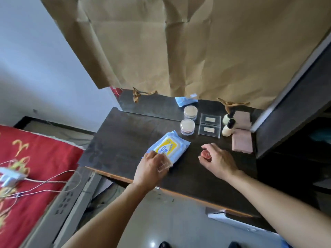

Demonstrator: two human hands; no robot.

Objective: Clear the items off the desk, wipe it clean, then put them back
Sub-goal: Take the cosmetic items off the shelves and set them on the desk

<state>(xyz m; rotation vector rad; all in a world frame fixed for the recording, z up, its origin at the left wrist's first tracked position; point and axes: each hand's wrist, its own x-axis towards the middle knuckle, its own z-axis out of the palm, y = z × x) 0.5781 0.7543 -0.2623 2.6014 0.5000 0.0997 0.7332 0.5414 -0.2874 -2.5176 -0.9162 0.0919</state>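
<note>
A blue pack of wet wipes (pixel 172 144) with a yellow label lies on the dark wooden desk (pixel 121 138). My left hand (pixel 152 166) rests on the pack's near end and holds a small clear plastic case (pixel 164 164) between its fingers. To the right, my right hand (pixel 217 161) grips a small red round jar (pixel 206 154) just above the desktop. Farther back stand a clear round powder jar (pixel 187 126), a flat clear case (pixel 209 130), a white bottle with a black cap (pixel 228 128) and a pink pad (pixel 242 141).
A mirror strip (pixel 152 104) along the desk's back doubles the items. Brown paper (pixel 179 47) hangs over it. A dark cabinet (pixel 293 111) closes the right side. A red bed cover (pixel 32 167) with a white charger (pixel 9 177) and cables lies to the left.
</note>
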